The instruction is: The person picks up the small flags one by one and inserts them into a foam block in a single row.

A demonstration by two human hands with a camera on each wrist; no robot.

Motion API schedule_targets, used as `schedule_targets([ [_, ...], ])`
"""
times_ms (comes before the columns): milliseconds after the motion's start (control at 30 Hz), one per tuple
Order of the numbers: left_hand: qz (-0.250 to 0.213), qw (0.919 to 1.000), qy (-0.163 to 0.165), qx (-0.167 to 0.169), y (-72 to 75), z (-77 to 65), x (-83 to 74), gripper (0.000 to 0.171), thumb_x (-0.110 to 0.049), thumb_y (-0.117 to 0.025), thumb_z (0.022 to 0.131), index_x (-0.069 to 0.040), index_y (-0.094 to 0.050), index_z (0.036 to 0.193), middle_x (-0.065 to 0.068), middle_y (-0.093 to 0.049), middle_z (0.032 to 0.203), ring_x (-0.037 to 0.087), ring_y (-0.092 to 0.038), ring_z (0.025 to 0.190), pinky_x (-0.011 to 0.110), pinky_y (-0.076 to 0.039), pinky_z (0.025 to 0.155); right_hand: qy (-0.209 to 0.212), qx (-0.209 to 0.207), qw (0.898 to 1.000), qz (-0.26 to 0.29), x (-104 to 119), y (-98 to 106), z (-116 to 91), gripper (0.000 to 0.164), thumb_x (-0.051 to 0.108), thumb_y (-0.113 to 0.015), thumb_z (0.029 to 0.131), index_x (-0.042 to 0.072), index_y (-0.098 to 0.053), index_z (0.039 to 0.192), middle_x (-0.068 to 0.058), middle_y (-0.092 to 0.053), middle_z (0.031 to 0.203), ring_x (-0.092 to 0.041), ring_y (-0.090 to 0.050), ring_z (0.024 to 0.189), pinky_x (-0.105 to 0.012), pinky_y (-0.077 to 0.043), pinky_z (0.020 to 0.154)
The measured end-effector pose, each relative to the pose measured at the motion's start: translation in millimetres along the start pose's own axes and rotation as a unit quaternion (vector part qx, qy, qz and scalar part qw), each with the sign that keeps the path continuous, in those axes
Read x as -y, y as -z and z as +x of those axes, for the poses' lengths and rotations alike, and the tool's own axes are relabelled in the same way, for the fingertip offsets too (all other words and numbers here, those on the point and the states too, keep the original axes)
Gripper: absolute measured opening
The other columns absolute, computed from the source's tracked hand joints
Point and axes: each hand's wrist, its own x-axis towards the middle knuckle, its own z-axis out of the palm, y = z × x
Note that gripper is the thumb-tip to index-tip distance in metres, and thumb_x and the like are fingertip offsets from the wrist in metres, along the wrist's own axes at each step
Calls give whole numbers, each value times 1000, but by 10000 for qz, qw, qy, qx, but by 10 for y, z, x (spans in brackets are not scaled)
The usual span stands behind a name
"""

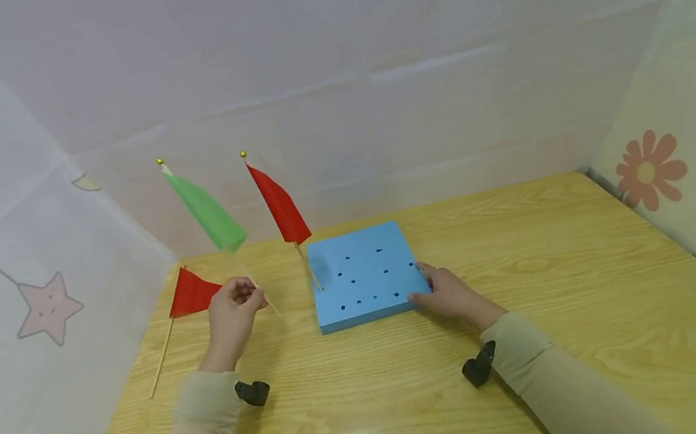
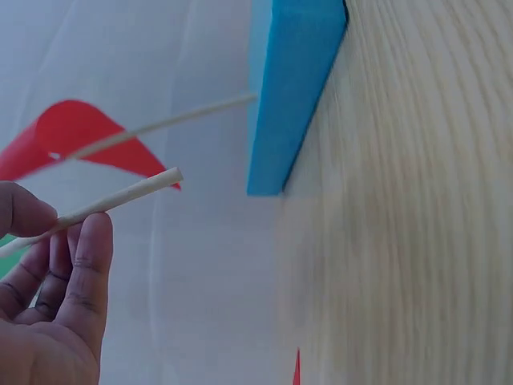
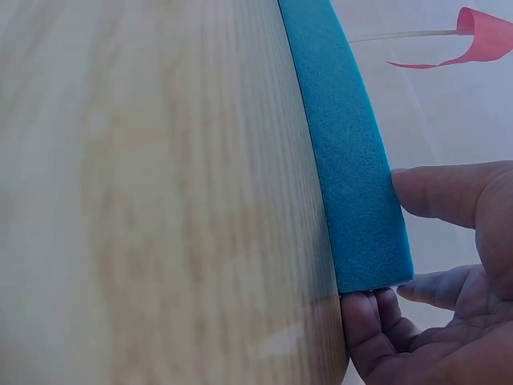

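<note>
My left hand (image 1: 232, 315) pinches the thin stick of a green flag (image 1: 207, 212) between thumb and fingers. The flag leans up to the left, and the stick's bare lower end (image 2: 164, 180) points toward the board in the left wrist view. A blue foam board (image 1: 368, 285) with several small holes lies on the table. One red flag (image 1: 279, 205) stands tilted in a hole at its left side. At the board's near right corner, my right hand (image 1: 450, 295) grips the edge, thumb on top and fingers against the side (image 3: 373, 321).
A second red flag (image 1: 192, 294) lies on the wooden table (image 1: 530, 257), left of my left hand, its stick slanting toward the near edge. Behind the table hangs a pale cloth backdrop (image 1: 442, 120), with printed cloth on both sides.
</note>
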Motion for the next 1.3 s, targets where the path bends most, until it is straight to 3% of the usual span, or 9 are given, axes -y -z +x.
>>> schedule_targets([
  [100,-1,9998,-185,72,-124,12,-52,10,-1,-59,98,5,-59,106,13,-61,97,13,-64,81,40,-60,83,49,-19,10000,-23,6,1,-5,76,17,-67,100,-16,-25,155,-43,-47,138,-51,-48,132,-58,-43,105],
  [367,34,9976,-684,75,-397,-5,-157,19,-2,-63,97,-3,-58,116,15,-65,97,17,-66,80,22,-56,73,-16,11,10000,38,50,14,-24,76,17,-67,100,-16,-25,155,-43,-46,140,-51,-48,133,-58,-42,107],
  [567,-169,9950,-967,185,-576,33,-172,20,3,-63,98,4,-58,117,17,-65,97,28,-67,86,25,-58,74,-38,7,10000,61,39,9,-25,77,17,-67,100,-16,-25,155,-42,-47,139,-51,-47,133,-58,-42,107],
  [767,19,9898,-1393,290,-747,73,-266,18,2,-63,98,4,-59,115,17,-67,96,30,-67,87,29,-58,75,-47,-44,10000,38,34,6,-24,77,18,-68,100,-15,-25,155,-42,-47,138,-50,-49,131,-58,-43,106],
  [1033,411,9859,-1579,365,-984,151,-251,13,1,-63,98,-2,-59,109,15,-66,97,32,-67,94,41,-58,79,-72,-74,9999,42,3,-27,-12,75,17,-67,101,-14,-26,156,-38,-52,133,-46,-52,126,-56,-45,103],
  [1300,588,9866,-1442,494,-1169,220,-205,11,-1,-61,100,-4,-57,111,13,-66,101,31,-66,98,46,-56,83,-86,-90,9998,129,7,-13,-8,76,17,-67,101,-14,-25,156,-41,-48,138,-50,-48,132,-57,-43,106],
])
